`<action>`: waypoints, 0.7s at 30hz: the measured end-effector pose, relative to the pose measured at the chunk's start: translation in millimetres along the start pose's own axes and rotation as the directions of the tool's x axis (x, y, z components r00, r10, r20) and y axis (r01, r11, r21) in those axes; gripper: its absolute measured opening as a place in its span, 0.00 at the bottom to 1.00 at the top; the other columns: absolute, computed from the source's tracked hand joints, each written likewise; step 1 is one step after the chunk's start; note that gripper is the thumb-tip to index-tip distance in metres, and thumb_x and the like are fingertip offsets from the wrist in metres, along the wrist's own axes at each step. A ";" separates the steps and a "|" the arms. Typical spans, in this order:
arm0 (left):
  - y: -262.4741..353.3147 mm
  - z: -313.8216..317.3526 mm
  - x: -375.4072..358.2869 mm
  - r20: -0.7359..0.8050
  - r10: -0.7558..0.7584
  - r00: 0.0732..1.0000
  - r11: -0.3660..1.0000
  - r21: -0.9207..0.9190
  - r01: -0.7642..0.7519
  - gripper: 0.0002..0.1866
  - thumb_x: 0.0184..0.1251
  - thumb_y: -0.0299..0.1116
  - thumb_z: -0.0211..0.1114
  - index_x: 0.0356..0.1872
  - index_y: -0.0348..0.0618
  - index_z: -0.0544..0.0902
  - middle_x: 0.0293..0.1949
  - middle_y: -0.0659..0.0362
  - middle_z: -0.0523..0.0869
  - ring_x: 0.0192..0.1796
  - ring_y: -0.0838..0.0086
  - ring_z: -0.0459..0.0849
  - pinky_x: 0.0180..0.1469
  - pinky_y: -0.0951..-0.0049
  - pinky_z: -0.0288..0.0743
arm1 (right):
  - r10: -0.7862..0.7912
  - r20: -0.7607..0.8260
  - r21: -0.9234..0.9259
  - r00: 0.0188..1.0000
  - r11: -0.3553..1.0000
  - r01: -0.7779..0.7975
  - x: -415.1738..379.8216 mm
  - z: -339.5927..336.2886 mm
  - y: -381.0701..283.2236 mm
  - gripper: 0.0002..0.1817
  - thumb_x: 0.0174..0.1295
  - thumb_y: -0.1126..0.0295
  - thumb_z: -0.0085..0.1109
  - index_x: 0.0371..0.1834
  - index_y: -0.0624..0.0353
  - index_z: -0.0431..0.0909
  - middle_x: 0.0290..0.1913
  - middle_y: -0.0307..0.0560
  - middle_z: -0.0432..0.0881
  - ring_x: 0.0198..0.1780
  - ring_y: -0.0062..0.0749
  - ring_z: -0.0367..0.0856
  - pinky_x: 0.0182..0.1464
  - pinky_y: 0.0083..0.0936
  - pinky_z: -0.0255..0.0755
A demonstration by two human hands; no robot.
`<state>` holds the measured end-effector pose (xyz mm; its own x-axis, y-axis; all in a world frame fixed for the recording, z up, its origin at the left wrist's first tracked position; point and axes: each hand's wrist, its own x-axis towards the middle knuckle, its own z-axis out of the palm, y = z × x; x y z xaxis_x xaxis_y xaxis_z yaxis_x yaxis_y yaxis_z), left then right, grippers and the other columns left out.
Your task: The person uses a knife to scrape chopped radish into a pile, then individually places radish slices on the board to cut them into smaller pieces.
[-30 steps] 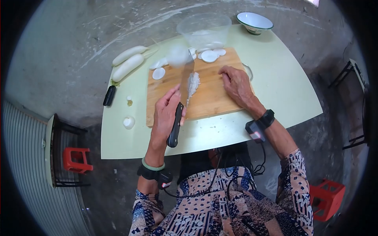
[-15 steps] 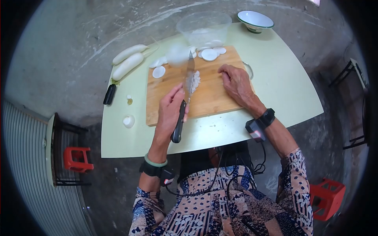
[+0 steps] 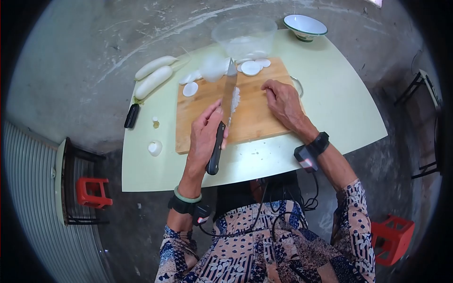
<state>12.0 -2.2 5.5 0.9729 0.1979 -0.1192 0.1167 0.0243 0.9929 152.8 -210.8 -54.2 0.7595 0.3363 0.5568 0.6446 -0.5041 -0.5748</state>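
My left hand [image 3: 205, 132] is closed on a knife [image 3: 230, 89] near its black handle, over the left half of a wooden cutting board [image 3: 257, 101]. The blade points away from me, and small white chopped pieces [image 3: 236, 99] lie along its right side. My right hand [image 3: 284, 101] rests on the board's right part, its fingers curled; whether anything is under them is hidden. White round slices [image 3: 251, 68] lie along the board's far edge, with one slice [image 3: 190, 89] at the left. A blurred whitish spot covers part of that far edge.
A clear plastic bowl [image 3: 245, 40] stands behind the board, a white bowl with a green rim [image 3: 306, 26] at the far right. Two white radishes [image 3: 155, 81], a black object [image 3: 132, 116] and a white end piece [image 3: 155, 148] lie left. Red stools [image 3: 93, 192] stand below.
The blade has tilted a little, showing more of its flat side beside the chopped pieces. My left hand keeps hold of the knife; my right hand has barely moved.
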 end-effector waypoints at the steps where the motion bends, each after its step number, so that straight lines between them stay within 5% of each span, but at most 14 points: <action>1: -1.2 -0.2 0.7 0.000 -0.003 1.000 1.000 0.001 0.003 0.27 0.86 0.43 0.56 0.76 0.36 0.74 0.23 0.62 0.79 0.17 0.81 0.73 0.21 0.78 0.66 | 0.003 0.002 0.002 1.000 1.000 -0.003 -0.2 0.2 -0.6 0.06 0.67 0.76 0.59 0.43 0.62 0.84 0.35 0.57 0.87 0.38 0.56 0.86 0.44 0.48 0.78; 21: -3.9 -4.0 1.1 -0.013 -0.004 1.000 1.000 0.001 0.004 0.26 0.85 0.43 0.57 0.75 0.38 0.75 0.22 0.63 0.80 0.17 0.83 0.73 0.21 0.80 0.66 | -0.036 0.003 -0.026 0.999 0.999 0.036 0.2 3.8 4.1 0.06 0.65 0.77 0.58 0.41 0.64 0.83 0.37 0.59 0.87 0.39 0.57 0.86 0.44 0.49 0.78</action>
<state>11.8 1.8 1.5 0.9698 0.2105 -0.1234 0.1210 0.0242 0.9924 155.9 -209.7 -58.7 0.7364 0.3565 0.5750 0.6687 -0.5126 -0.5386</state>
